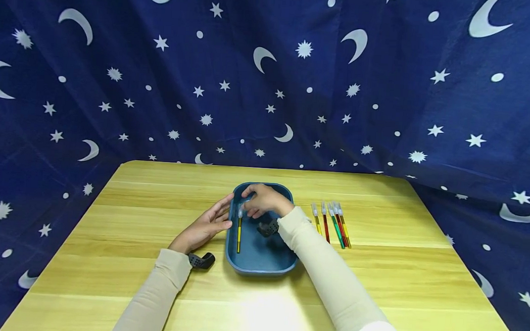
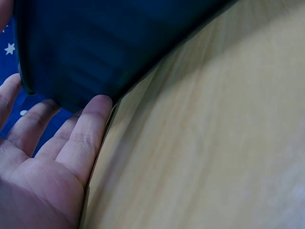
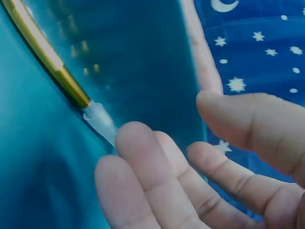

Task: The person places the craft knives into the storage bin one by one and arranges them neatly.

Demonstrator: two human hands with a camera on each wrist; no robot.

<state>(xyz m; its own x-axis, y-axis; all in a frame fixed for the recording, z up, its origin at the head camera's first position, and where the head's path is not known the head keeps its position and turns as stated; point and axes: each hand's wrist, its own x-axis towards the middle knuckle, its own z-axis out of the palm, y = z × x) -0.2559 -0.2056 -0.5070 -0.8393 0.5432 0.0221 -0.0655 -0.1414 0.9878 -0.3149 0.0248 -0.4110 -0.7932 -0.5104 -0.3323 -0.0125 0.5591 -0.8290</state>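
A gold craft knife (image 1: pixel 239 232) with a knurled neck and clear plastic cap lies lengthwise along the left side of a blue tray (image 1: pixel 259 259). My right hand (image 1: pixel 266 200) is over the tray's far half, fingers spread and loosely bent. In the right wrist view its fingertips (image 3: pixel 136 138) overlap the end of the knife's cap, and the thumb stands apart from them. Outside the tray's left wall is my left hand (image 1: pixel 203 227), palm facing it. The left wrist view has its fingertips (image 2: pixel 97 102) right at the tray's outer wall.
Right of the tray, several more capped craft knives (image 1: pixel 337 225) in gold, red and green lie side by side on the wooden table (image 1: pixel 152 214). A dark blue curtain (image 1: pixel 234 72) with moons and stars hangs behind the table's far edge.
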